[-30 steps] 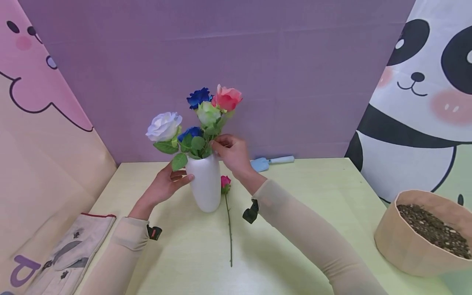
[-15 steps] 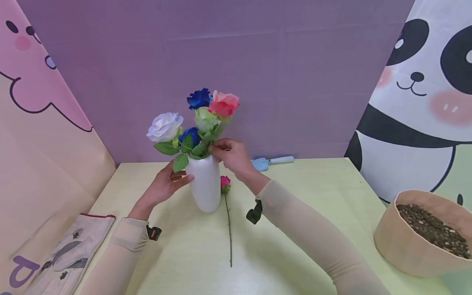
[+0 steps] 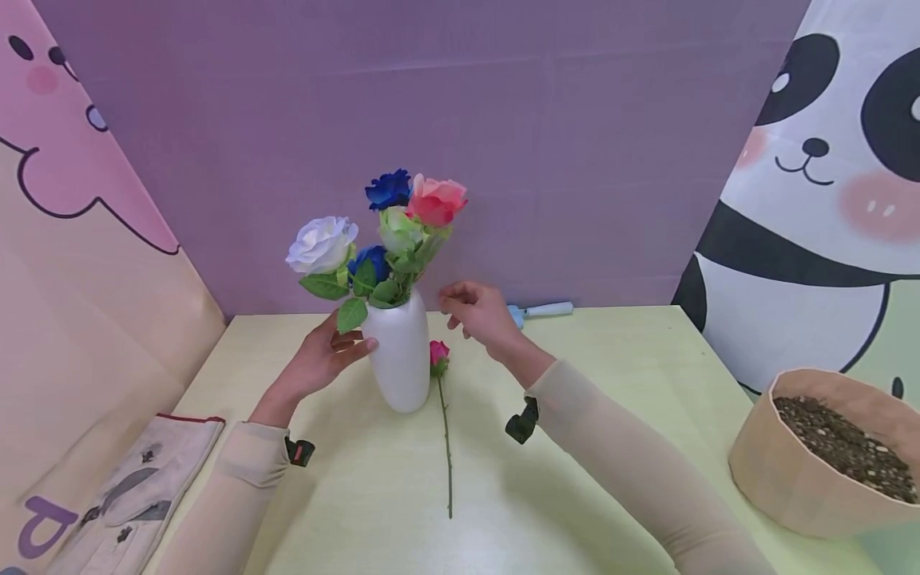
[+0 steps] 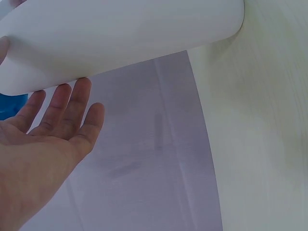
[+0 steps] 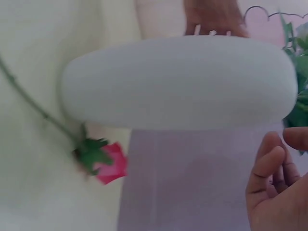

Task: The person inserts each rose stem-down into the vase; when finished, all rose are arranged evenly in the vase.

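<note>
A white vase stands upright on the table, holding several artificial roses. Among them are a white rose, a coral-pink rose, a pale green rose and blue roses. My left hand grips the vase from its left side, thumb on the front; in the left wrist view its fingertips touch the vase wall. Just right of the vase mouth, my right hand is in the air with loosely curled fingers and holds nothing. A dark pink rose lies on the table beside the vase.
Behind the right hand lies a light blue hand trowel. A tan fabric pot with soil stands at the right, and a folded grey-white cloth lies at the left edge. A purple backdrop rises behind the table.
My right hand has let go of the coral-pink rose's stem and moved right, away from the vase. That rose sits slightly lower and further left than before. The left hand stays on the vase.
</note>
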